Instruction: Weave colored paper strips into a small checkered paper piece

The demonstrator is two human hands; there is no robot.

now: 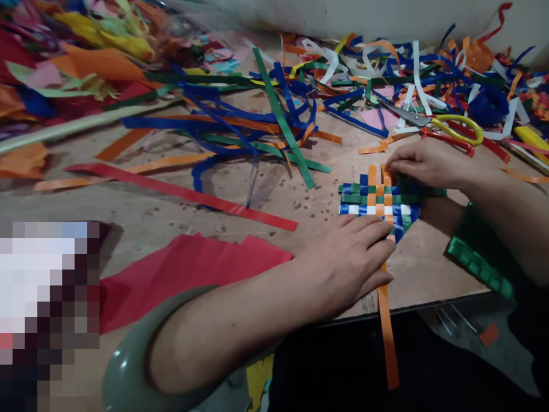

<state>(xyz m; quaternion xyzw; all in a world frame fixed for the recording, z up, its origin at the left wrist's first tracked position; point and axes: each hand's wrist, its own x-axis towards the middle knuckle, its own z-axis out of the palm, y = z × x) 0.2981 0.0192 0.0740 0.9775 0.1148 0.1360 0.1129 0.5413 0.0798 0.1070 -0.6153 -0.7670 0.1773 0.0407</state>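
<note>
A small woven mat (376,199) of blue, green, white and orange strips lies near the table's front edge. My left hand (349,260) rests across its near side, fingers closed together over the weave and a long orange strip (388,337). That strip runs out beneath the fingers and hangs past the table edge. At the far side of the mat, my right hand (422,163) is closed, thumb and forefinger pinching the upper end of an orange strip. Its fingertips partly cover that end. Green strip ends stick out to the right, under the right hand.
Scissors (429,121) with yellow and red handles lie behind my right hand. Loose coloured strips (266,123) are heaped along the back. A red strip (189,194) and red sheet (189,263) lie left. A green woven piece (480,263) is by my right forearm.
</note>
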